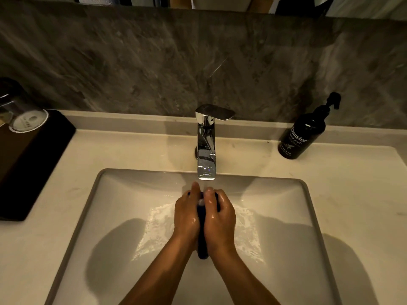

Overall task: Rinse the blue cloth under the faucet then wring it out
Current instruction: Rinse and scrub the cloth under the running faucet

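Two bare forearms enter from the bottom edge of the view, no sleeves visible anywhere along them. No watch, bracelet or wristband on either wrist. Left hand (186,213) and right hand (220,214): no gloves, no rings visible on the parts that show. Both hands are wet, with glossy highlights across the knuckles and backs, most obvious on the right hand's fingers (210,195). Fingernails look short and unpainted as far as the blur allows. Forearms look drier, only a faint sheen. Lighting is warm and dim, so fine detail on the wrists can't be made out.
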